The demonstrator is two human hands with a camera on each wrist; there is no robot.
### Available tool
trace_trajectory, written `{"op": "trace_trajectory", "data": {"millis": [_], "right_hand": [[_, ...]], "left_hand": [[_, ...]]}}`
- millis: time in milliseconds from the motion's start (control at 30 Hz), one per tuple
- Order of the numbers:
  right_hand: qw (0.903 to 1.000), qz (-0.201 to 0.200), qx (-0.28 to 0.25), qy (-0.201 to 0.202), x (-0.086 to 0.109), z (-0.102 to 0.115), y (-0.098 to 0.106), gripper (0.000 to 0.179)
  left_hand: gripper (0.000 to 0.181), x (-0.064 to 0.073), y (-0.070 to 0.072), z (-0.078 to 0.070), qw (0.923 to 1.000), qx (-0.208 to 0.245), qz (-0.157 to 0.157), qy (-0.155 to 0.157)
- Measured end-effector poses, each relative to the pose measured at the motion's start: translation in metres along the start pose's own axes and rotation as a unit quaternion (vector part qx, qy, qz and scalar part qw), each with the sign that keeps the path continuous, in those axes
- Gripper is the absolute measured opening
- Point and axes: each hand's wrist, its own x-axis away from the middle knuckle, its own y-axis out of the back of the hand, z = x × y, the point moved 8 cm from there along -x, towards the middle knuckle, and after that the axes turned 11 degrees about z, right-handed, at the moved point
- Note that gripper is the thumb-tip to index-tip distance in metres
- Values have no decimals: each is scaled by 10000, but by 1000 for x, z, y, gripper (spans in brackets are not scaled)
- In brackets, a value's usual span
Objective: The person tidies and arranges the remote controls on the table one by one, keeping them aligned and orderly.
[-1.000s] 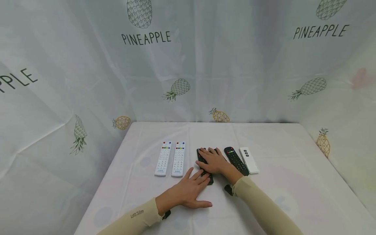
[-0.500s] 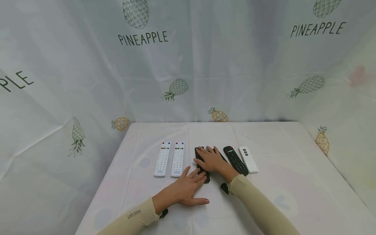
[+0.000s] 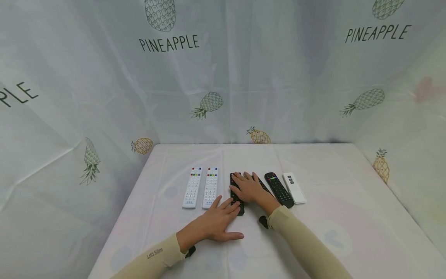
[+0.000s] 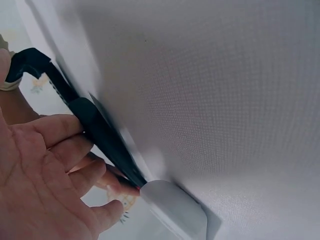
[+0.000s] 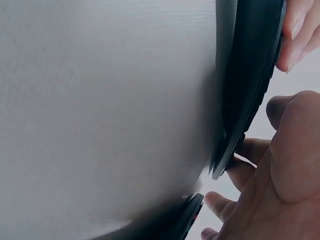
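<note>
A black remote control [image 3: 241, 211] lies lengthwise on the table, partly covered by both hands. My left hand [image 3: 217, 224], fingers straight and spread, touches its near end. My right hand [image 3: 248, 190] rests across its far half with the fingers extended. In the left wrist view, the fingertips of the left hand [image 4: 50, 165] meet the edge of the black remote [image 4: 107, 140]. From the right wrist, the right hand [image 5: 280, 175] has fingertips against the remote [image 5: 250, 75]. Another black remote [image 3: 263, 185] is partly hidden beneath or behind the right hand; contact there cannot be told.
Two white remotes [image 3: 192, 188] [image 3: 210, 188] with coloured buttons lie side by side to the left. Farther right are a black remote [image 3: 279, 190], tilted, and a slim white remote [image 3: 294, 188] beside it. A pineapple-print curtain [image 3: 285, 77] hangs behind the white-covered table [image 3: 313, 162].
The black remote under both hands has slid slightly left and turned straighter, closer to the white pair. Both hands moved left with it, and the head view shifted a little.
</note>
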Motion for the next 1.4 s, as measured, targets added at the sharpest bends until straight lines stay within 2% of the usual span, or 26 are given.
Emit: {"op": "trace_trajectory", "data": {"millis": [633,1067,1400], "right_hand": [[9995,19,-317,71,-4,4,4,60],[9989,78,-455,20,-10,7,6,60],[9987,8,-499,38,-13,10,9,59]], "left_hand": [[91,8,2,11,9999,110,16,-45],[93,9,-1,18,9998,105,-62,139],[91,9,3,18,9997,124,-62,189]]}}
